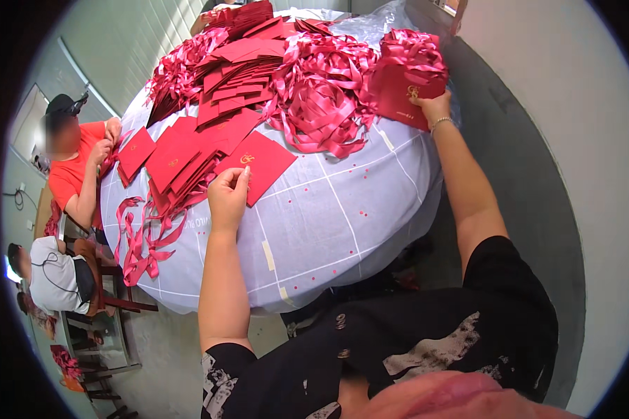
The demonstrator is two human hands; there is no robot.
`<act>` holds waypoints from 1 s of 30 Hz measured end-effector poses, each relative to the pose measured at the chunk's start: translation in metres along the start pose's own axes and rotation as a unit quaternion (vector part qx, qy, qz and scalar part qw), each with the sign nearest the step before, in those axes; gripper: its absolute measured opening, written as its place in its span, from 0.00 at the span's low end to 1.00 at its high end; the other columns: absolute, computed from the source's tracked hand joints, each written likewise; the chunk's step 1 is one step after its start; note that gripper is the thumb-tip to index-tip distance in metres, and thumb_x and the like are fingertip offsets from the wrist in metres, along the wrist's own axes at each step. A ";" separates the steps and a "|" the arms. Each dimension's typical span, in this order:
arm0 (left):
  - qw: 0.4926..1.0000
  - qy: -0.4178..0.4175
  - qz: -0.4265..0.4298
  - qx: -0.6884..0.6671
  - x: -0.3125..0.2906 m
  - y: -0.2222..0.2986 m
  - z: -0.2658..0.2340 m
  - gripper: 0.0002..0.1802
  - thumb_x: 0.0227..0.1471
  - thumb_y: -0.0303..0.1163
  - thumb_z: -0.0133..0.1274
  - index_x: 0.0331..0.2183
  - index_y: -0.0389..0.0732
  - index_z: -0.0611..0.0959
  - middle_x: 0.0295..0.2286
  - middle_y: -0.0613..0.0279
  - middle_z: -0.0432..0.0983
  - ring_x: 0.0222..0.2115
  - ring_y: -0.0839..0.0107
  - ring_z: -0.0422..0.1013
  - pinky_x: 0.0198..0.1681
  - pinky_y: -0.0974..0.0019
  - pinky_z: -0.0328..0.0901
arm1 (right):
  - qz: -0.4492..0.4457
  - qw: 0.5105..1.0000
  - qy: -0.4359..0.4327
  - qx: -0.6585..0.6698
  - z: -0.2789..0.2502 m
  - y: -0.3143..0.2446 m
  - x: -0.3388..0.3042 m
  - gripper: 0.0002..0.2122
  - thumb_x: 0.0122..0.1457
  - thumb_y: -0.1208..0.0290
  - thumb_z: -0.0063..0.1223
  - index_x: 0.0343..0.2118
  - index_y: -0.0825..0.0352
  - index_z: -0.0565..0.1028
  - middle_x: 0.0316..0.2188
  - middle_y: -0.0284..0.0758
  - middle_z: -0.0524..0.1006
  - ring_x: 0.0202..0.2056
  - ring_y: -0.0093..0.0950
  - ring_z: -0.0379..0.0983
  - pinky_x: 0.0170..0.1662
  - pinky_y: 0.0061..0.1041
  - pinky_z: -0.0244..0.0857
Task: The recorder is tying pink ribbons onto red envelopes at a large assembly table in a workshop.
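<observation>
My left hand [229,197] is closed in a pinch over the lower left edge of a flat red envelope [272,165] with a gold emblem. What its fingertips hold, if anything, I cannot make out. At the far right of the table, my right hand [435,106] grips the right edge of another red envelope [398,89], thumb in front and the other fingers hidden. That envelope leans at the front of a bundle of looped pink ribbons [416,52]. Left of it lies a large heap of pink ribbons [321,105].
Stacked red envelopes [178,157] cover the table's left and middle. Loose ribbons [147,241] hang over the left edge of the checked tablecloth [314,230]. A person in orange [80,167] works at the left; another person's hand shows at the far end. Clear plastic [381,22] lies behind.
</observation>
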State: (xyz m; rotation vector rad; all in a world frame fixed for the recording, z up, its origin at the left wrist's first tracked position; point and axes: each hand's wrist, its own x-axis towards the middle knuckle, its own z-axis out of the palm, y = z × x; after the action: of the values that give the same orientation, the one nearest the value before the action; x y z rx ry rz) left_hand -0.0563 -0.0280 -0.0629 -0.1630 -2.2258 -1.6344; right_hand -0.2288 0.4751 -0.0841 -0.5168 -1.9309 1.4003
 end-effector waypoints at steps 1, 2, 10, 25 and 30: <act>1.000 -0.001 -0.010 0.002 -0.002 -0.002 -0.002 0.08 0.57 0.29 0.58 0.29 0.34 0.83 0.21 0.71 0.75 0.21 0.85 0.67 0.24 0.77 0.61 | 0.001 1.000 -0.005 -0.002 0.002 -0.002 0.010 0.43 0.29 0.84 0.77 0.53 0.72 0.64 0.47 0.42 0.76 0.44 0.35 0.76 0.47 0.34 0.74; 1.000 0.006 -0.016 0.009 -0.006 -0.002 -0.008 0.08 0.57 0.29 0.58 0.29 0.34 0.83 0.21 0.71 0.75 0.21 0.85 0.67 0.24 0.77 0.61 | 0.004 1.000 -0.014 -0.004 0.006 -0.012 0.013 0.42 0.29 0.84 0.76 0.52 0.72 0.65 0.46 0.42 0.77 0.43 0.35 0.77 0.46 0.34 0.75; 0.966 0.117 0.121 0.198 0.008 -0.006 -0.017 0.08 0.50 0.28 0.60 0.31 0.34 0.82 0.32 0.50 0.77 0.33 0.56 0.74 0.37 0.60 0.69 | -0.089 0.982 -0.169 -0.001 -0.008 0.024 0.033 0.49 0.28 0.67 0.82 0.55 0.77 0.61 0.53 0.46 0.72 0.50 0.36 0.73 0.55 0.32 0.68; 0.897 -0.019 -0.055 0.439 0.002 -0.011 -0.024 0.62 0.27 0.68 0.67 0.59 0.41 0.69 0.59 0.44 0.61 0.59 0.46 0.55 0.63 0.49 0.53 | -0.418 0.837 0.123 -0.331 0.005 -0.030 -0.092 0.51 0.43 0.48 0.71 0.63 0.74 0.54 0.59 0.57 0.58 0.61 0.55 0.54 0.63 0.48 0.51; 0.906 -0.076 0.020 0.417 -0.003 -0.013 -0.029 0.62 0.24 0.69 0.68 0.58 0.44 0.72 0.57 0.51 0.65 0.59 0.47 0.57 0.62 0.47 0.54 | -0.438 0.834 -0.324 -0.085 0.040 -0.093 -0.191 0.32 0.51 0.69 0.68 0.58 0.72 0.66 0.55 0.46 0.71 0.55 0.37 0.69 0.59 0.31 0.62</act>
State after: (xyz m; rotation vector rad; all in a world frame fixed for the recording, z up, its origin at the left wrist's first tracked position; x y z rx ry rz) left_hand -0.0509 -0.0593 -0.0679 -0.1000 -2.7983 -0.5426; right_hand -0.1198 0.2899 -0.0609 0.8248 -2.3340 0.8109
